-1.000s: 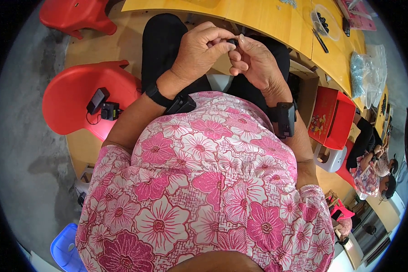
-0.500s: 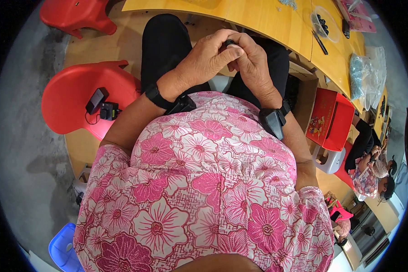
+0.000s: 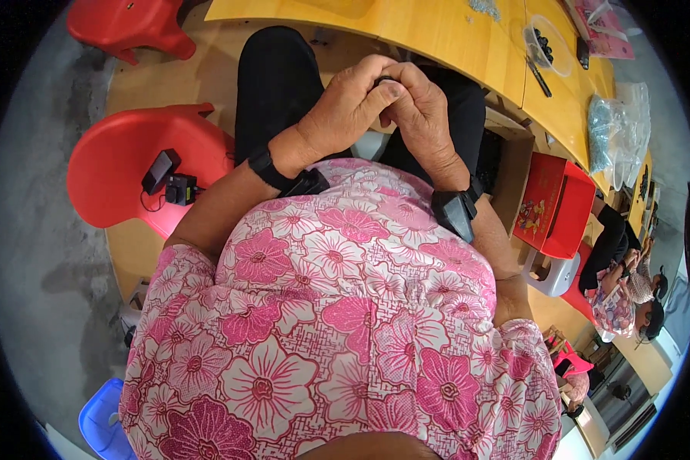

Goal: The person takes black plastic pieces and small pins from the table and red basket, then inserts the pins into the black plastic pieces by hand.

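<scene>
A small dark part sat pinched between both hands above the person's lap. The left hand and right hand, apart a second earlier, had closed tightly together around it, suggesting a pressing or fitting step, below the yellow table.

A red plastic stool carrying small black devices stands left of the yellow table, with a clear bag at right.

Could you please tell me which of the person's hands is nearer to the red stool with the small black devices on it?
Left. The left hand is closer to the red stool; the right hand lies beyond it, farther away.
</scene>
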Demonstrator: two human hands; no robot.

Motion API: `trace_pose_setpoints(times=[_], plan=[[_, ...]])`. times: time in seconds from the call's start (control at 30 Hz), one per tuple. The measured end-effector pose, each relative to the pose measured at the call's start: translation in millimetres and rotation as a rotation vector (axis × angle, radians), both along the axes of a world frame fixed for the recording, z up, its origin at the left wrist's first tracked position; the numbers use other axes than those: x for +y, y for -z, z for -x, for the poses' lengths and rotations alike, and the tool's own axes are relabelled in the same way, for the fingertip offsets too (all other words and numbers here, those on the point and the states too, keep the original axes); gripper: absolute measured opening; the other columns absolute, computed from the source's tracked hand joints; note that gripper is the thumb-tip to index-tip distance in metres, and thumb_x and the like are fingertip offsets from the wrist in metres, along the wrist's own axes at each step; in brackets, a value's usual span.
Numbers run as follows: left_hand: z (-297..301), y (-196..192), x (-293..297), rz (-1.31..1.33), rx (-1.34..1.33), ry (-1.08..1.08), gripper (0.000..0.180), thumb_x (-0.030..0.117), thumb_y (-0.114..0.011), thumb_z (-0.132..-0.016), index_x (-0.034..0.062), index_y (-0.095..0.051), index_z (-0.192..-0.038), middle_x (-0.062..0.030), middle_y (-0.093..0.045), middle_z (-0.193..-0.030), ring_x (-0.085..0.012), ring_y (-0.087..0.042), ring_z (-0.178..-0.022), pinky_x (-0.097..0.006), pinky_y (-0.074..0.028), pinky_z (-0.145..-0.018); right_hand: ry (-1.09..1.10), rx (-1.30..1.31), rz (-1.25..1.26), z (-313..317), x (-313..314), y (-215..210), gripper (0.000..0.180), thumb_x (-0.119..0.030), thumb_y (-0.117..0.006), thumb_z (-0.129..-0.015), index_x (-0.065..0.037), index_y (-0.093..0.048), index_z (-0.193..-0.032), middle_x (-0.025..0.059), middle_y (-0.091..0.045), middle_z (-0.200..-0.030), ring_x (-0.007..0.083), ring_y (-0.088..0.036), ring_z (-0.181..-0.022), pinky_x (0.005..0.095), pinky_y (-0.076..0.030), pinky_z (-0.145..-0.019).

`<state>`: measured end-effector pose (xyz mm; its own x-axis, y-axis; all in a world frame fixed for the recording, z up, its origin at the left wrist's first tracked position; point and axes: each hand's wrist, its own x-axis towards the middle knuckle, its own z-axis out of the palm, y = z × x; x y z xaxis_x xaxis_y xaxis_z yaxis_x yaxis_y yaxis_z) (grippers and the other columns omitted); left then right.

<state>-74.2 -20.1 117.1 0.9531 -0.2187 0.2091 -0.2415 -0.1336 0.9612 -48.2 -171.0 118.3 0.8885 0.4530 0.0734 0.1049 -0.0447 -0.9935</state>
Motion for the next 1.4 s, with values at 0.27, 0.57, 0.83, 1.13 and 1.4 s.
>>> trace_pose_setpoints(times=[0.27, 0.57, 0.83, 1.13, 1.4], plan=[[-14.5, 9.2, 6.1, 0.303, 0.259, -0.021, 0.062, 0.051, -0.035, -0.098, 0.0007, -0.041, -0.134, 0.0025, -0.041, -0.077, -0.0033, -0.037, -0.059, -0.017, -0.033, -0.053, -0.212, 0.74, -0.72, -28.8, -22.1, -10.2, 0.04, -0.041, -0.053, -0.093, -0.003, -0.056, -0.103, -0.001, -0.041, -0.067, 0.0087, -0.035, -0.052, 0.0279, -0.04, -0.055], [-42.9, 35.9, 15.4, 0.292, 0.325, 0.084, 0.04, 0.031, -0.042, -0.1, -0.0008, -0.053, -0.123, 0.005, -0.039, -0.072, -0.0033, -0.036, -0.059, -0.017, -0.032, -0.052, 0.461, 0.328, -0.42, -83.8, -67.2, -15.9, 0.028, -0.023, -0.052, -0.094, 0.003, -0.055, -0.102, 0.0042, -0.049, -0.069, 0.0119, -0.046, -0.055, 0.0294, -0.049, -0.057], [-84.7, 35.7, 2.3, 0.31, 0.376, 0.095, 0.027, 0.019, -0.051, -0.095, 0.0036, -0.059, -0.116, 0.0084, -0.041, -0.07, 0.0, -0.035, -0.057, -0.016, -0.031, -0.051, 0.897, 0.036, 0.123, -195.9, -202.8, -28.5, 0.034, -0.02, -0.064, -0.087, 0.005, -0.06, -0.108, 0.0088, -0.061, -0.081, 0.014, -0.056, -0.06, 0.0272, -0.052, -0.06], [-113.6, 24.7, -4.7, 0.323, 0.339, 0.168, 0.026, 0.016, -0.051, -0.095, 0.0041, -0.059, -0.117, 0.0091, -0.042, -0.07, 0.0005, -0.036, -0.058, -0.015, -0.029, -0.052, 0.824, -0.065, 0.141, -188.3, -163.1, -41.9, 0.028, -0.016, -0.061, -0.089, 0.003, -0.063, -0.11, 0.0071, -0.063, -0.088, 0.0121, -0.058, -0.068, 0.0259, -0.051, -0.064], [-106.3, 42.0, -5.8, 0.436, 0.222, 0.121, 0.022, 0.01, -0.056, -0.089, 0.0016, -0.065, -0.107, 0.0083, -0.042, -0.067, -0.0014, -0.038, -0.062, -0.018, -0.036, -0.058, 0.337, -0.217, 0.352, -164.5, -35.9, -53.0, 0.016, -0.008, -0.063, -0.086, 0.001, -0.067, -0.099, 0.0043, -0.064, -0.08, 0.0079, -0.055, -0.063, 0.0203, -0.044, -0.058]])
